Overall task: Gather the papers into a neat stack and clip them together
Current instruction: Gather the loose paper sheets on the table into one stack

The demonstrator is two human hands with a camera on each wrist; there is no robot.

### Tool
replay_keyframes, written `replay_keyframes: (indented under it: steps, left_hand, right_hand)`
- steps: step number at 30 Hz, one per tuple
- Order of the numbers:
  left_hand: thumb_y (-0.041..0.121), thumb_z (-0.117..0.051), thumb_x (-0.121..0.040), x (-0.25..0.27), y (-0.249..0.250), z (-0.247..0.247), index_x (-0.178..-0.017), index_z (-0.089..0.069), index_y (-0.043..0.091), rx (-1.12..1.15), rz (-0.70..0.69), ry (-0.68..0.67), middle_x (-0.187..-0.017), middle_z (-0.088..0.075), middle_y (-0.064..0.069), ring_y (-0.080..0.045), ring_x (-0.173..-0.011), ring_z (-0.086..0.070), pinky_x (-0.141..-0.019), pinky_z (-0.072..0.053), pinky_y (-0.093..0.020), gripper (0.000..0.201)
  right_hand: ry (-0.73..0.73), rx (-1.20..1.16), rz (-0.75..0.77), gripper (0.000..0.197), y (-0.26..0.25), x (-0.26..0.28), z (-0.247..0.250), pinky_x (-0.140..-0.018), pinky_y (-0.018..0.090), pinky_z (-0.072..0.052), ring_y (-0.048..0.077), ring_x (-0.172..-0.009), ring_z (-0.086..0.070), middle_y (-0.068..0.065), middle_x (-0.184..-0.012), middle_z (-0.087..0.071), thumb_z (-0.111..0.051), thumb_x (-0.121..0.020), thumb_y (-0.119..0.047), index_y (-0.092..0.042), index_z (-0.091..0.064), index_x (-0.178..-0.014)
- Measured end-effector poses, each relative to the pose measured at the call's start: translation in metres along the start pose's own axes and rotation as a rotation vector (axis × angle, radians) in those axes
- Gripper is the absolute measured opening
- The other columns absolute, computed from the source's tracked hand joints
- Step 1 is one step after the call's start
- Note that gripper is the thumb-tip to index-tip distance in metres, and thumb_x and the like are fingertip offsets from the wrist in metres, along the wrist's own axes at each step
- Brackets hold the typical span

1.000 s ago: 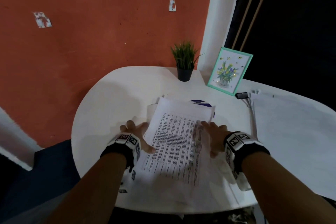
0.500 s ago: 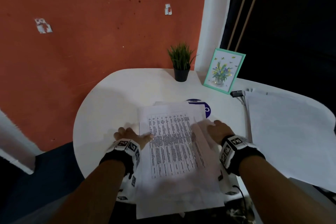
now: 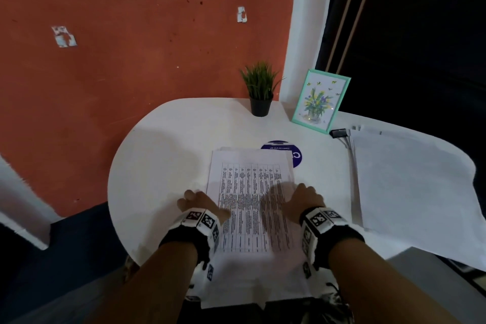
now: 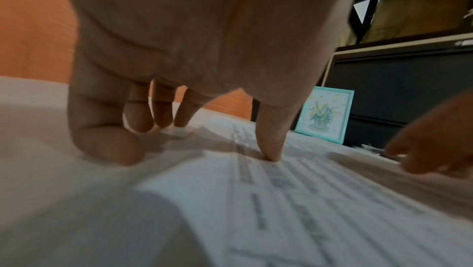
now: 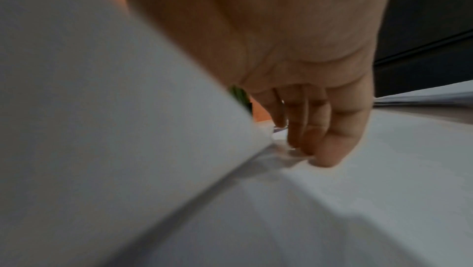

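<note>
Head view: I am looking down at the white table (image 3: pixel 163 166), where my left hand (image 3: pixel 201 204) is sitting at the left edge of the papers (image 3: pixel 249 192), thumb pressing on the printed top sheet and fingers curling down to the table beside it. The papers are lying near me, between both hands, overhanging the near edge. My right hand (image 3: pixel 302 201) is curling its fingers at their right edge, where a sheet is lifting. Farther right, a binder clip (image 3: pixel 339 133) is lying by another white pile (image 3: pixel 410 179).
</note>
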State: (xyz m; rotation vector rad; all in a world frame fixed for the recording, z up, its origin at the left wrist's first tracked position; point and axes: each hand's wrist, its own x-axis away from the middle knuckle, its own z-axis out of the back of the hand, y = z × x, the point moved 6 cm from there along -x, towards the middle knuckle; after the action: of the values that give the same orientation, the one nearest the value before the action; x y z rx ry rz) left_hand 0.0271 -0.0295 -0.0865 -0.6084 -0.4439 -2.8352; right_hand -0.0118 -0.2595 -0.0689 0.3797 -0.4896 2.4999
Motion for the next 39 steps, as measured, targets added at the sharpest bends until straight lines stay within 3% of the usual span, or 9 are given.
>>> replay_keyframes:
  steps: [5,9,11,16,23,29,34,37,39]
  left_hand:
    - [0.059,-0.065,-0.072,0.014,0.002,-0.011,-0.141,-0.025,0.004,0.012,-0.013,-0.05,-0.141,-0.022,-0.011,-0.033,-0.134,-0.024,-0.105,-0.036,-0.043,0.097]
    - [0.055,-0.073,-0.063,0.015,-0.018,-0.01,-0.122,-0.049,0.007,0.095,-0.002,-0.002,-0.122,-0.054,-0.011,-0.03,-0.102,-0.061,-0.087,-0.054,-0.037,0.08]
    - [0.056,-0.069,-0.068,0.022,-0.022,-0.013,-0.124,-0.048,0.007,0.053,-0.026,0.026,-0.115,-0.063,-0.01,-0.029,-0.098,-0.065,-0.084,-0.054,-0.033,0.076]
    - [0.052,-0.059,-0.08,0.042,-0.018,-0.019,-0.142,-0.025,0.006,0.007,-0.068,0.043,-0.138,-0.042,-0.015,-0.034,-0.121,-0.051,-0.093,-0.047,-0.039,0.084]
    - [0.053,-0.063,-0.079,0.071,-0.004,-0.039,-0.148,-0.007,0.005,-0.011,-0.145,-0.067,-0.154,-0.014,-0.02,-0.037,-0.134,-0.036,-0.105,-0.039,-0.041,0.101]
    - [0.053,-0.064,-0.078,0.081,-0.001,-0.043,-0.147,-0.009,0.004,-0.006,-0.151,-0.063,-0.152,-0.017,-0.02,-0.037,-0.134,-0.035,-0.106,-0.037,-0.042,0.101]
    - [0.052,-0.07,-0.074,0.083,0.003,-0.044,-0.142,-0.019,0.002,0.035,-0.155,-0.045,-0.141,-0.034,-0.017,-0.034,-0.126,-0.044,-0.102,-0.042,-0.04,0.098]
    - [0.048,-0.074,-0.072,0.084,0.005,-0.045,-0.137,-0.026,0.003,0.083,-0.167,-0.051,-0.137,-0.035,-0.017,-0.034,-0.124,-0.046,-0.102,-0.044,-0.04,0.093]
    - [0.044,-0.073,-0.073,0.084,0.005,-0.043,-0.137,-0.028,0.004,0.131,-0.164,-0.057,-0.136,-0.033,-0.016,-0.034,-0.122,-0.046,-0.1,-0.045,-0.038,0.088]
  right_hand:
    - [-0.057,-0.056,0.021,0.054,-0.011,0.015,-0.009,-0.101,0.04,-0.043,0.033,-0.119,-0.05,0.014,-0.13,-0.048,-0.057,-0.084,-0.033,-0.008,-0.04,-0.129]
    - [-0.049,0.017,-0.062,0.065,0.018,0.031,-0.002,-0.102,0.041,-0.041,0.033,-0.122,-0.048,0.016,-0.135,-0.044,-0.052,-0.085,-0.045,-0.007,-0.035,-0.135]
    - [-0.017,0.059,-0.061,0.067,0.033,0.043,-0.006,-0.1,0.04,-0.04,0.033,-0.122,-0.05,0.015,-0.133,-0.05,-0.045,-0.086,-0.052,-0.008,-0.035,-0.135]
    - [-0.054,0.033,-0.06,0.075,0.045,0.062,-0.017,-0.096,0.039,-0.042,0.033,-0.12,-0.052,0.015,-0.131,-0.054,-0.043,-0.085,-0.058,-0.01,-0.019,-0.138]
    - [0.059,-0.014,-0.142,0.062,0.049,0.079,-0.011,-0.096,0.042,-0.041,0.036,-0.122,-0.044,0.014,-0.133,-0.036,-0.052,-0.085,-0.042,-0.015,-0.024,-0.134]
    - [-0.018,-0.15,-0.331,0.075,0.1,0.085,-0.014,-0.098,0.043,-0.041,0.041,-0.123,-0.041,0.018,-0.132,-0.027,-0.062,-0.079,-0.038,-0.01,-0.02,-0.134]
    - [-0.073,-0.373,-0.42,0.087,0.116,0.085,-0.019,-0.098,0.043,-0.046,0.038,-0.117,-0.05,0.019,-0.13,-0.044,-0.072,-0.06,-0.038,-0.008,-0.029,-0.13]
    - [-0.044,-0.452,-0.296,0.053,0.094,0.088,-0.003,-0.109,0.033,-0.036,0.033,-0.131,-0.043,0.016,-0.143,-0.044,-0.049,-0.094,-0.033,-0.008,-0.04,-0.14]
    - [-0.071,-0.377,-0.138,0.04,0.071,0.093,0.007,-0.109,0.03,-0.033,0.03,-0.133,-0.041,0.014,-0.144,-0.044,-0.03,-0.103,-0.02,-0.008,-0.046,-0.138]
